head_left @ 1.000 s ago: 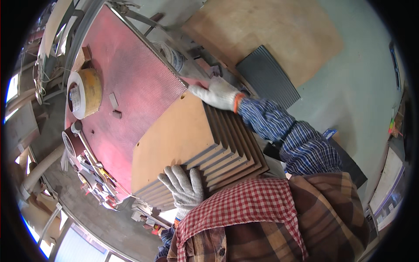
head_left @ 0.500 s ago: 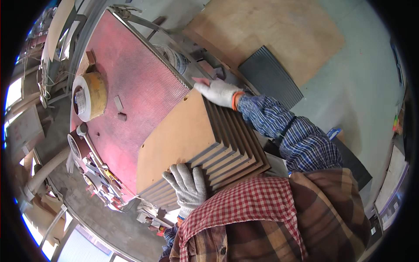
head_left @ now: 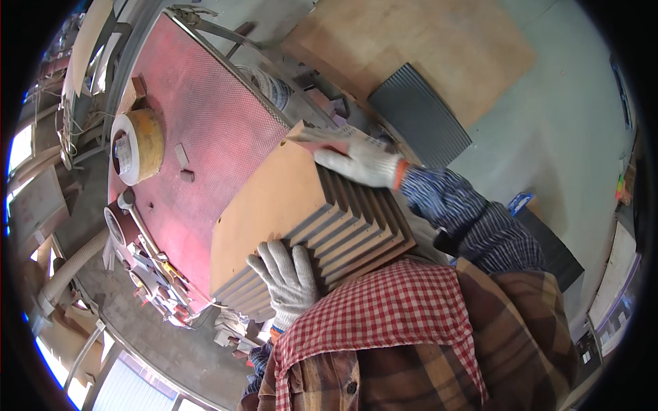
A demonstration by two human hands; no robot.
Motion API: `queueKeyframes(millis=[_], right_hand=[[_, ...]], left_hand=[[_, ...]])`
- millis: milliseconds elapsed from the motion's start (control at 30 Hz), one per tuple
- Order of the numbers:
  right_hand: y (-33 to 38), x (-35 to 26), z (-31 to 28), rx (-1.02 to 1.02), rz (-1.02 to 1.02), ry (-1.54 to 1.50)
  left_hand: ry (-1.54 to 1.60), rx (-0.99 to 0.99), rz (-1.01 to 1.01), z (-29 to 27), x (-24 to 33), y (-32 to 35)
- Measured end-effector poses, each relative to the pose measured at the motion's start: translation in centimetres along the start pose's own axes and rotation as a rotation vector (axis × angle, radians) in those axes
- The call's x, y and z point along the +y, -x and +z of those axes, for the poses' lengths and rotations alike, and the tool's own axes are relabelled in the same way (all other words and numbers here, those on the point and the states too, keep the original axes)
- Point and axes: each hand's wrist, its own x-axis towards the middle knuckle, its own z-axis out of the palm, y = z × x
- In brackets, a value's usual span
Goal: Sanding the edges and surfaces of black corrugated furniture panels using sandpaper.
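Right now, looking down through the head camera, I carry a stack of brown boards against my body, its top face tilted toward me and its stepped edges showing on the near side. My left hand, in a white knit glove, presses flat on the lower edge of the stack, fingers spread and curled over the board edges. My right hand, gloved the same way, lies across the far upper corner, fingers extended along the top board's rim, clasping it. Both hands hold the stack between them.

Beyond the stack stands a red mesh worktop. On its left side sits a big roll of tape, with small wooden blocks near it. Further right, on the floor, a large plywood sheet lies beside a dark ribbed mat.
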Motion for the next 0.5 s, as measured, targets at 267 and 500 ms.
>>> queueKeyframes(millis=[267, 500], right_hand=[[12.9, -1.6, 1.1, -0.078, -0.429, 0.165], [0.3, 1.1, -0.5, -0.037, 0.122, -0.106]], left_hand=[[-0.074, 0.109, 0.089, 1.5, -0.9, -0.1], [-0.085, 0.054, 0.083, 0.5, -0.6, -0.1]])
